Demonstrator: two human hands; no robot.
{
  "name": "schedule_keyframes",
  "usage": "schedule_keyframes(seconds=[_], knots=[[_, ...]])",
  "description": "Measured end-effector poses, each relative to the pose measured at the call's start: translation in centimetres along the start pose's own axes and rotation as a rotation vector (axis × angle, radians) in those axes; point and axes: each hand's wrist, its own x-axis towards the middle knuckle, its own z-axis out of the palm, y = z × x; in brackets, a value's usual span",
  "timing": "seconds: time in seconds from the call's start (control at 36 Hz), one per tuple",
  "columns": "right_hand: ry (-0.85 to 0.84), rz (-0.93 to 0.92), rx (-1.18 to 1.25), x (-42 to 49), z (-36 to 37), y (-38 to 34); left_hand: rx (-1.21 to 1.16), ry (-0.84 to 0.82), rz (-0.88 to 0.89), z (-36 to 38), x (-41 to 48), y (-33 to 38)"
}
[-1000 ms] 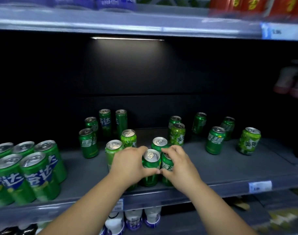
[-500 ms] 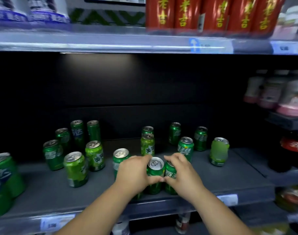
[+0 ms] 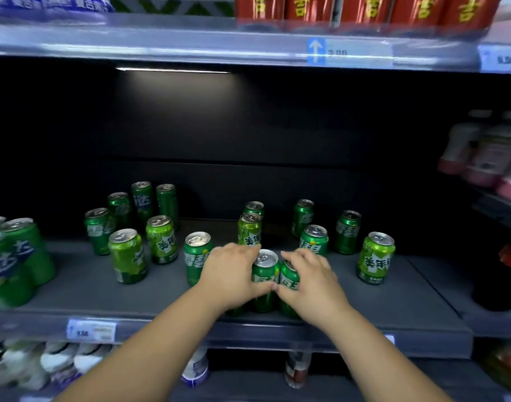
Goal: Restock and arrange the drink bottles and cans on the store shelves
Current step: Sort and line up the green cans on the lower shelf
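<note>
The left hand [image 3: 231, 275] gripped a green can [image 3: 265, 281] at the shelf [image 3: 379, 309] front. The right hand [image 3: 313, 282] clasped the neighbouring can [image 3: 289, 281], the two cans touching.

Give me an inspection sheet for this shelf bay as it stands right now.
Surface: grey shelf, with bare patches between the cans.
Job's things: green cans stand upright, scattered singly and in loose groups; front cans are packed together at the front edge.
Clutter: nothing seen.
Hands: left hand and right hand curl round the front cans from either side.
Cables: nothing seen.
Surroundings: red cans on the shelf above; blurred bottles to the right; price tag on the shelf lip.
</note>
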Motion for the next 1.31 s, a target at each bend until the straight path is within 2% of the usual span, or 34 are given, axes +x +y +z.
schedule_keyframes(seconds=[0.14, 0.39, 0.78, 0.97, 1.11, 1.19, 1.31], knots=[[-0.037, 0.012, -0.033, 1.0, -1.9, -0.9, -0.157, -0.030, 0.004, -1.0, -0.4, -0.4], [-0.073, -0.139, 0.074, 4.9, -3.4, -5.5, -0.081, 0.013, -0.063, -3.7, -1.5, -3.2], [-0.257, -0.212, 0.070, 14.0, -0.1, -16.4, 0.007, -0.049, -0.337, -9.0, -3.1, -17.2], [-0.313, -0.199, -0.029, 19.2, 2.5, -20.2, 0.057, -0.110, -0.293, -9.8, 0.0, -24.2], [-0.370, -0.098, -0.020, 23.1, 4.1, -22.2, 0.076, -0.172, -0.221, -9.6, 3.0, -29.1], [-0.348, -0.059, 0.009, 25.2, 5.3, -23.0, 0.051, -0.222, -0.218, -9.5, 4.9, -31.7], [-0.317, -0.014, 0.029, 27.9, 7.6, -23.8, 0.003, -0.194, -0.175, -8.8, 7.6, -34.7]])
